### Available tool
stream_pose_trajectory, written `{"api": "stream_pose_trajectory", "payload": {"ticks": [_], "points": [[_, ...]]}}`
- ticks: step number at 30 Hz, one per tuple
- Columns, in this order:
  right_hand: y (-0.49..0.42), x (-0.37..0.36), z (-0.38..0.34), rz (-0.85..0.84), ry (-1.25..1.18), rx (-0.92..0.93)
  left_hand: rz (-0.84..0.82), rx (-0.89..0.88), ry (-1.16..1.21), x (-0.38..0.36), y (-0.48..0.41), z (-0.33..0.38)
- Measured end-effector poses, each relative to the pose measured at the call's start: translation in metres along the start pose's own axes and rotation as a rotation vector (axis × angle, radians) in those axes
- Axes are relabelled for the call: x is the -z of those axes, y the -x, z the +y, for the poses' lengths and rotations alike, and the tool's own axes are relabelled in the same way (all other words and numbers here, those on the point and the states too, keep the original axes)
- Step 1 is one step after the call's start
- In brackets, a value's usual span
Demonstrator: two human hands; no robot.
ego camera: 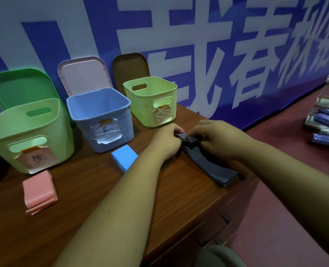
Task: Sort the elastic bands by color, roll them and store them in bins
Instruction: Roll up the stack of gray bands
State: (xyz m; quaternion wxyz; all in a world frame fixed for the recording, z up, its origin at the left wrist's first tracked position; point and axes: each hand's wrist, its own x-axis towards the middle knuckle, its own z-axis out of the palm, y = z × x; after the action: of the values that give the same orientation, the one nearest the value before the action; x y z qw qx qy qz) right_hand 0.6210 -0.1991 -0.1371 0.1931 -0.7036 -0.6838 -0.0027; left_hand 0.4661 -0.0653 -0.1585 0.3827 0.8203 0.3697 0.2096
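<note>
A stack of dark grey elastic bands lies flat on the right part of the wooden table. My left hand and my right hand both pinch its far end, which is folded over into the start of a roll. Folded blue bands lie in front of the blue bin. Folded pink bands sit in front of the left green bin. A second green bin stands at the back right, just beyond my hands.
Three lids, green, pink and brown, lean against the blue banner wall behind the bins. The table's right edge drops to a dark red floor, where a metal rack holds blue items.
</note>
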Motion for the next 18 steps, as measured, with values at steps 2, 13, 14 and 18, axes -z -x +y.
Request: {"api": "stream_pose_trajectory", "payload": {"ticks": [2,13,14,18], "points": [[0.003,-0.001,-0.003,0.002,0.021,-0.009,-0.045,0.000,-0.016,0.004,-0.003,0.000],[0.014,0.001,-0.014,-0.180,0.071,-0.123,-0.080,0.116,-0.006,0.012,-0.010,0.009],[0.016,0.001,-0.014,-0.200,0.072,-0.138,-0.104,0.075,-0.085,0.012,-0.008,0.005],[0.025,0.001,-0.016,-0.270,0.108,-0.142,-0.120,-0.012,-0.110,0.011,-0.003,-0.003]]}}
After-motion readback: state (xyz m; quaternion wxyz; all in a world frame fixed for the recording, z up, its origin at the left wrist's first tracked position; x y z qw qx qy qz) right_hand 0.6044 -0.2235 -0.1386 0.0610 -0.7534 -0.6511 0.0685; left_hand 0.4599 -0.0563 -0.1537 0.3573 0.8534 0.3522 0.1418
